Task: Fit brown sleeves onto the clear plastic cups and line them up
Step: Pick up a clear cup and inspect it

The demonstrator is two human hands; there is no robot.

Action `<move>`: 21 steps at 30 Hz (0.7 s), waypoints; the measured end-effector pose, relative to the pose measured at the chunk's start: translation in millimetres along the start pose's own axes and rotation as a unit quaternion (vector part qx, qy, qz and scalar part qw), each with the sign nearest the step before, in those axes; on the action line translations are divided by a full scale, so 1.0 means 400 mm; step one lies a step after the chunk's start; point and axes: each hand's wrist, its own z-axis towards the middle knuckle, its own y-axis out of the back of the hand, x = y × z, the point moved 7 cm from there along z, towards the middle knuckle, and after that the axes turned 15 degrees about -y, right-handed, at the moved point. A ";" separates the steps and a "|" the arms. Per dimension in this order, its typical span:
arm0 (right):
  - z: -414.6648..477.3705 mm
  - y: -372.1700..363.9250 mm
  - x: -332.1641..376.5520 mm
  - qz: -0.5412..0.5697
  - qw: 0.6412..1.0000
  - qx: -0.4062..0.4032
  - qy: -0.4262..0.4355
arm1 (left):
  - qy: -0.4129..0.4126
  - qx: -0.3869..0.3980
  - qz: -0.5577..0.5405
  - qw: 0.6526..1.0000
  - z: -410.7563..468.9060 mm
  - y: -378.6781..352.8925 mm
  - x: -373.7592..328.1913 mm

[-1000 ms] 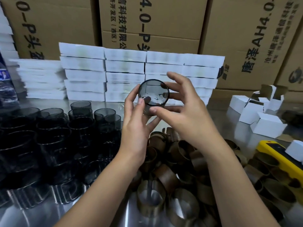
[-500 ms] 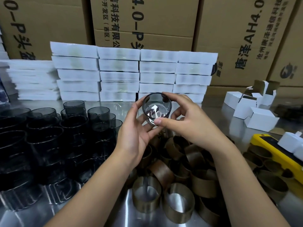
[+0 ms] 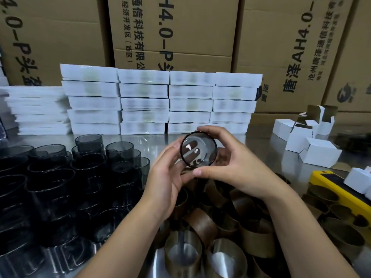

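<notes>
A clear, smoke-tinted plastic cup point(image 3: 200, 150) is held above the table, its open mouth turned toward me. My left hand point(image 3: 167, 177) grips it from the left and below, fingers curled behind it. My right hand point(image 3: 230, 163) wraps it from the right, thumb on its lower rim. Whether a sleeve is on this cup is hidden by my fingers. A heap of loose brown sleeves point(image 3: 202, 227) lies on the steel table point(image 3: 156, 139) under my wrists. Many more tinted cups point(image 3: 86, 173) stand packed together at the left.
Stacked white flat packs point(image 3: 160, 101) form a wall behind the cups, with cardboard cartons point(image 3: 174, 31) behind them. Small white boxes point(image 3: 313, 149) sit at the right. A yellow device point(image 3: 339, 189) lies at the right edge among more sleeves.
Both hands have brought the cup lower and nearer to the sleeve heap. My right hand's fingers have closed round the cup's right side.
</notes>
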 end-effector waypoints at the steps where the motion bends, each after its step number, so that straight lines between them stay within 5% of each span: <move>1: -0.001 -0.002 0.004 -0.006 1.000 0.003 0.009 | -0.003 0.005 0.000 1.000 0.001 -0.001 0.000; 16: -0.006 0.026 0.005 0.084 0.991 -0.102 0.001 | -0.005 0.116 0.004 0.993 -0.003 -0.028 -0.016; 21: -0.002 0.037 -0.007 0.161 0.980 -0.113 -0.042 | -0.113 0.154 0.187 0.964 -0.006 -0.039 -0.023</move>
